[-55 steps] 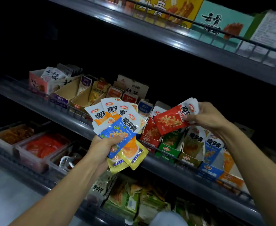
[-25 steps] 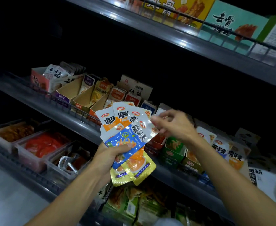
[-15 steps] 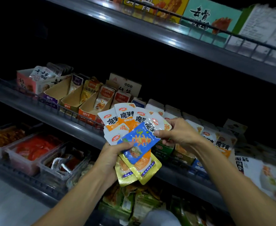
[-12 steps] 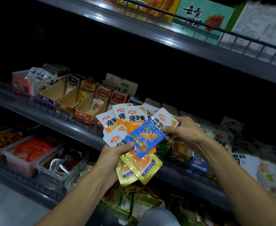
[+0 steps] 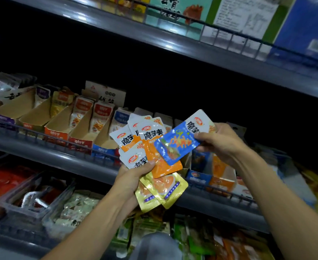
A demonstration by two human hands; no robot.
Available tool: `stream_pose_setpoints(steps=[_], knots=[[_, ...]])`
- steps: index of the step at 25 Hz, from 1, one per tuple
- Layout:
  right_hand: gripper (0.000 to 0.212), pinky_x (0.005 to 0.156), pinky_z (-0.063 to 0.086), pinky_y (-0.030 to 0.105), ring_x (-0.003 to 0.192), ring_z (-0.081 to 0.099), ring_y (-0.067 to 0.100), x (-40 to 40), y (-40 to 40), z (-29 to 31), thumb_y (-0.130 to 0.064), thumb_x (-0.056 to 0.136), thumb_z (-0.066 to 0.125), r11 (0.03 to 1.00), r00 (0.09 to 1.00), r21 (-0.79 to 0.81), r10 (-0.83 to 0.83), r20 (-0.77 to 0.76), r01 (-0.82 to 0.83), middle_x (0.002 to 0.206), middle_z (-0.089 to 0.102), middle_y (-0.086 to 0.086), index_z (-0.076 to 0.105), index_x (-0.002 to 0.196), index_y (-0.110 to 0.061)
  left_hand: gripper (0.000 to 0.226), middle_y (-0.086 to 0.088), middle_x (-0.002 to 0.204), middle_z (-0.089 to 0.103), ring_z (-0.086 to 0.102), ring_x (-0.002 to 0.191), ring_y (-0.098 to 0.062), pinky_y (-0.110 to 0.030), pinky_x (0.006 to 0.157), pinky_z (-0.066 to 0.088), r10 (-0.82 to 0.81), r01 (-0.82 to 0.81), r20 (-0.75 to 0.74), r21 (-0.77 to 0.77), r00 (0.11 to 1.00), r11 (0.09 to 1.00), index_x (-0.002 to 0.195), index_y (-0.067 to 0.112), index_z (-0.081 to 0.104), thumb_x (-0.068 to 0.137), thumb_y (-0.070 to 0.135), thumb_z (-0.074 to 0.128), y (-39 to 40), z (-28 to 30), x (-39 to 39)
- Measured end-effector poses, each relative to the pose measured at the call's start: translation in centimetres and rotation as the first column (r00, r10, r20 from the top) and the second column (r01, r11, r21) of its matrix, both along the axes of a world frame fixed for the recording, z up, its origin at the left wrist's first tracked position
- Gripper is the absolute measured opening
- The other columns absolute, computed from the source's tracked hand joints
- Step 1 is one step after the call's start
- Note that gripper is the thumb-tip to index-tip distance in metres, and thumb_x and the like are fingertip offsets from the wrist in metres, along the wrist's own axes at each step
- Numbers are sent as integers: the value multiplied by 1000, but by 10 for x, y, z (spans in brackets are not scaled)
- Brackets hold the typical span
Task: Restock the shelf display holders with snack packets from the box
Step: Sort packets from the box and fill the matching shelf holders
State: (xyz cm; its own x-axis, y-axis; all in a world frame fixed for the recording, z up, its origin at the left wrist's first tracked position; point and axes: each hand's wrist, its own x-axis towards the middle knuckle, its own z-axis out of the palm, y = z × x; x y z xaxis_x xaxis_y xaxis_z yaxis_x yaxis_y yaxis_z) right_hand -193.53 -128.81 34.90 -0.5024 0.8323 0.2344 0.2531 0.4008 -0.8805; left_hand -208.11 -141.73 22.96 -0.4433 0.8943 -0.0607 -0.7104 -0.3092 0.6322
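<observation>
A fan of flat white-and-orange foil snack packets (image 5: 145, 145), with two gold-edged ones at its lower end, is gripped in the left hand (image 5: 133, 177), the thumb pressed across the fan's lower front and the fingers curled behind. One flat blue-and-white foil packet (image 5: 180, 141) is pinched at its upper right end by the right hand (image 5: 222, 143), thumb on the printed face and fingers folded behind it. Its long axis is seen to run on a slant, from lower left, where its tail overlaps the fan, to upper right at the pinch.

The blue cardboard display holder (image 5: 198, 177) on the grey metal shelf (image 5: 64, 160) lies just below and slightly right of the blue packet, partly hidden by the right wrist. The right hand is judged the nearer to it. For the coming move the packet would probably need to be swung upright and lowered, tail first, into that holder. The supply box is not in view.
</observation>
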Motion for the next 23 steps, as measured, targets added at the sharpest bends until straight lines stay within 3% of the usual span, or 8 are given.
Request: stream_pose_setpoints(steps=[5,8,12,15,17,20,23], knots=[[16,45,54,18,57,70,9,54,23,21,-4,91,64,982,986,93,-161,-45,165,77,69,6,54,82,-12,35,-13,88,76,74,71,-31,-41,54,59,33,-36,-41,-76,999,996,109,11,63,79,-6,69,8,3,12],[18,49,56,23,62,67,10,69,38,20,-8,93,63,951,964,229,-241,117,209,74,67,2,52,80,-16,46,-17,97,74,74,76,-33,-44,57,59,55,-61,-63,-94,997,994,120,8,58,78,-6,72,11,5,14],[9,60,51,26,71,61,10,61,70,3,-15,93,65,895,870,425,-315,379,138,92,65,5,57,90,-12,43,-16,98,75,74,77,-33,-44,57,60,69,-76,-91,-84,993,994,119,9,59,79,-5,71,14,9,11],[12,57,43,22,69,57,9,45,80,-11,-15,91,67,882,852,471,-264,452,24,85,61,-2,56,87,-13,39,-14,94,76,74,76,-32,-41,57,59,63,-74,-135,-77,989,994,116,9,61,81,-4,71,15,9,9],[19,58,46,31,66,57,16,40,84,-20,-16,88,71,855,802,515,-270,532,-54,73,58,1,56,77,-12,40,-14,94,76,74,77,-32,-41,57,59,66,-78,-145,-82,987,994,116,10,61,80,-3,71,15,7,7],[27,64,51,40,71,62,27,41,95,-24,-17,84,75,833,775,548,-299,557,-73,69,61,6,56,66,-11,38,-13,93,76,74,76,-32,-40,57,59,53,-66,-170,-73,984,995,115,10,61,81,-3,70,14,5,6],[26,65,40,28,75,58,18,38,101,-25,-19,87,72,806,812,592,-341,475,-8,73,58,-6,54,68,-22,35,-14,92,76,74,76,-32,-41,57,59,42,-57,-190,-74,981,996,113,11,62,82,-3,70,12,5,5]])
